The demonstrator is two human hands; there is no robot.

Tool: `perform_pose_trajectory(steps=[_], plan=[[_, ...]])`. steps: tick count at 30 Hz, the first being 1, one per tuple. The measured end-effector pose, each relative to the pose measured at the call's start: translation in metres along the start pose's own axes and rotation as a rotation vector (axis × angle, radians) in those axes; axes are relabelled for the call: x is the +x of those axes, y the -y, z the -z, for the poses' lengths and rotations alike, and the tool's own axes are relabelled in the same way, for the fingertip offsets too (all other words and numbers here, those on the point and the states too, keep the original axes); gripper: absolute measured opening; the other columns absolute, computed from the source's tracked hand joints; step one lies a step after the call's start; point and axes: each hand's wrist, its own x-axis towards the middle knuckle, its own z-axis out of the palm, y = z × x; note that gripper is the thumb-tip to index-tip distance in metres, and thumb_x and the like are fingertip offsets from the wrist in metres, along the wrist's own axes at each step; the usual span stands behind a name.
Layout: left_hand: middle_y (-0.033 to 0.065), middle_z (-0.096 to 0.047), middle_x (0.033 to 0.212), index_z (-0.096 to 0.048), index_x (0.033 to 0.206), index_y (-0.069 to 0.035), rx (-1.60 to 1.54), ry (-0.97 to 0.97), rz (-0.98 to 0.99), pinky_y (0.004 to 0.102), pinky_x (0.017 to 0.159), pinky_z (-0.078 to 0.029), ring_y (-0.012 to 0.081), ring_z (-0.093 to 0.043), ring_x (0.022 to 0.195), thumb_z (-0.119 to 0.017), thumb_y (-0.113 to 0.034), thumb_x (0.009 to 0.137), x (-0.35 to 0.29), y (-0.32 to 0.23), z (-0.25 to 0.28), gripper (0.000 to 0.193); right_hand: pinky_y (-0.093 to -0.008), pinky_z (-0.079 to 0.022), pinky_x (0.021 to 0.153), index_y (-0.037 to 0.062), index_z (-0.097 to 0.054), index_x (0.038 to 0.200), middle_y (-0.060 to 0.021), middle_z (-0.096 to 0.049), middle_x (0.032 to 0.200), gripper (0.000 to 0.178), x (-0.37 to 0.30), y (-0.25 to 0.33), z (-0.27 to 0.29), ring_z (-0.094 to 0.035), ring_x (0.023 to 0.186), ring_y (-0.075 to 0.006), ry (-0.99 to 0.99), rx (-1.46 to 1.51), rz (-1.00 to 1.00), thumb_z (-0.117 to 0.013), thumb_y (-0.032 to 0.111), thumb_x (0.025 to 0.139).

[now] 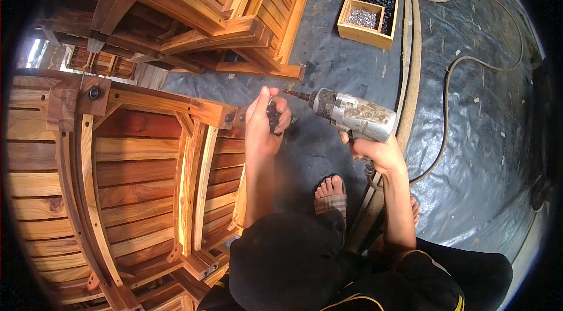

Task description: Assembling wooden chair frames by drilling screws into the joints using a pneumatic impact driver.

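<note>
My right hand is wrapped round the grip of a worn silver power screwdriver, its long bit pointing left. My left hand is up by the bit's tip, fingers curled round dark, shiny round pieces that look like black plastic furniture glides. Thumb and fingertip sit close to the tip; whether they pinch a screw there I cannot make out. Beside the left hand is the leg end of an overturned slatted wooden chair or bench. A black round glide is fixed on another of its leg ends.
An open wooden box on the dark floor sheet holds black glides, with small silver screws in its inner compartment. More slatted wooden furniture stands at the far left. A hose snakes from the tool across the right.
</note>
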Motion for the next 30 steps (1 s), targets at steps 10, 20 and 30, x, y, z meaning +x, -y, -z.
perform_pose_trajectory(steps=[10, 20, 30], plan=[[0.0035, -0.043, 0.055, -0.050, 0.087, -0.002, 0.164, -0.030, -0.062, 0.0209, 0.034, -0.021, 0.0100, -0.037, 0.041, -0.047, -0.034, 0.093, -0.002, -0.006, -0.004, 0.033, -0.0224, -0.037, 0.045, -0.0016, -0.057, 0.096, -0.0061, -0.058, 0.077, 0.038, 0.002, -0.008, -0.004, -0.049, 0.057, -0.0102, 0.041, -0.033, 0.026, -0.048, -0.010, 0.060], [0.0015, -0.040, 0.053, -0.051, 0.083, -0.003, 0.309, 0.030, -0.027, 0.0205, 0.034, -0.022, 0.0087, -0.033, 0.040, -0.051, -0.032, 0.091, -0.001, -0.021, -0.007, 0.030, -0.0214, -0.037, 0.045, -0.0018, -0.057, 0.098, -0.0048, -0.058, 0.076, 0.041, 0.004, -0.015, -0.002, -0.049, 0.056, -0.0088, 0.042, 0.037, -0.003, -0.049, -0.009, 0.058], [0.0019, -0.042, 0.056, -0.052, 0.093, 0.000, 0.189, 0.017, -0.072, 0.0202, 0.035, -0.022, 0.0085, -0.034, 0.041, -0.050, -0.031, 0.092, 0.001, -0.011, -0.020, 0.031, -0.0239, -0.036, 0.046, -0.0031, -0.055, 0.094, -0.0076, -0.056, 0.076, 0.038, 0.009, -0.028, -0.008, -0.046, 0.053, -0.0112, -0.002, 0.141, 0.024, -0.044, -0.011, 0.058]])
